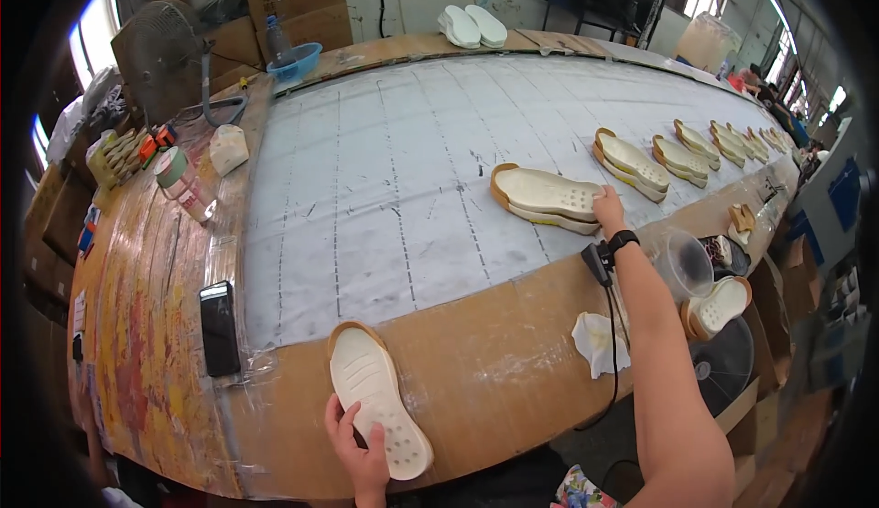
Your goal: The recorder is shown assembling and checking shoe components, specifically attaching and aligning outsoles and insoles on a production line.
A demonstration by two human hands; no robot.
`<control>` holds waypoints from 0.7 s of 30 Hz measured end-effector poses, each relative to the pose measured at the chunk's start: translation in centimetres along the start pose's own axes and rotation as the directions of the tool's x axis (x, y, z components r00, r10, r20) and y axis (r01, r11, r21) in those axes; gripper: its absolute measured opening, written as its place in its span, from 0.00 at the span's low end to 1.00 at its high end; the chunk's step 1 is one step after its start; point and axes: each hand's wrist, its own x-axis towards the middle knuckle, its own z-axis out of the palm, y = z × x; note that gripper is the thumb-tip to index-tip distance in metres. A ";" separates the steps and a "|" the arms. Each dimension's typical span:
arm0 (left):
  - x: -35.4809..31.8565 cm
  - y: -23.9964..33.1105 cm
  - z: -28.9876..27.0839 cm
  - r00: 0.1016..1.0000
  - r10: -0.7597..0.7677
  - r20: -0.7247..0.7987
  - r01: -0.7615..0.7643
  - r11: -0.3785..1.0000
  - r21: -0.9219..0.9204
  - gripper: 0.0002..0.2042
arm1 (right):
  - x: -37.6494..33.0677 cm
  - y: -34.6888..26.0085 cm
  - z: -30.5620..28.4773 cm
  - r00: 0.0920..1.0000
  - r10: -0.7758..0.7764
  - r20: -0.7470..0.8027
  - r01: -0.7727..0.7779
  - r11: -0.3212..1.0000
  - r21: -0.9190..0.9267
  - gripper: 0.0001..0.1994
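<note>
Shoe sole [377,400] beside left grip [359,448]

The grey mat [394,169] lies bare across its left and middle, giving a hand open passage from the near edge to the far end, where only a white sole pair [472,25] sits. To the right, stacked soles [548,199] and a row of further stacks [682,156] block the way. Along the left rim, a phone [220,327], tape rolls [172,167], bottle [228,148] and fan [160,55] crowd the wood.
</note>
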 end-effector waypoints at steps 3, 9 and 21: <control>0.1 0.0 0.2 1.000 -0.001 0.011 0.001 1.000 0.003 0.18 | -0.3 -1.1 1.1 0.966 0.145 0.214 -0.204 0.937 0.285 0.15; 0.0 0.7 -1.4 0.996 -0.026 0.088 0.019 0.997 0.077 0.18 | -7.3 -10.9 -1.6 0.622 0.229 0.749 -0.602 0.751 0.270 0.21; 1.7 9.0 1.2 0.987 -0.047 0.156 0.153 0.589 -0.794 0.34 | -32.1 -16.4 -12.2 0.003 -0.349 0.937 -0.899 0.410 0.155 0.24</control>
